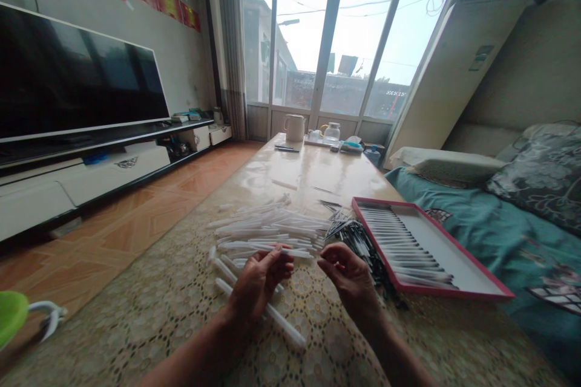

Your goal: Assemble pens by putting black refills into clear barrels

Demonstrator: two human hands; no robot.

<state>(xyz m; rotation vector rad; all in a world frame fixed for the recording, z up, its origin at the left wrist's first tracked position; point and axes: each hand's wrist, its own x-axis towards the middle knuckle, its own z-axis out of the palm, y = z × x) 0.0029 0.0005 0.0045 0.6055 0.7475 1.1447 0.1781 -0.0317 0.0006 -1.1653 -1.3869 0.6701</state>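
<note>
My left hand [265, 272] is closed round a thin white tube [298, 253], whose end points right toward my other hand. A pinch of thumb and fingers closes my right hand [347, 272]; whatever it holds is too small to make out. Many white translucent tubes [258, 224] lie in a loose pile beyond and under my left hand. Dark thin sticks [356, 240] are heaped just beyond my right hand. To the right, a shallow box with a pink-red rim [458, 240] holds a row of white tubes with dark ends [403, 242].
A patterned cover lies on the long table [181, 302]. At its far end stand a beige jug [295, 128], a glass jar [332, 133] and a tissue pack [351, 145]. A sofa with a teal cover [454, 211] runs along the right. A green stool [13, 314] is at left.
</note>
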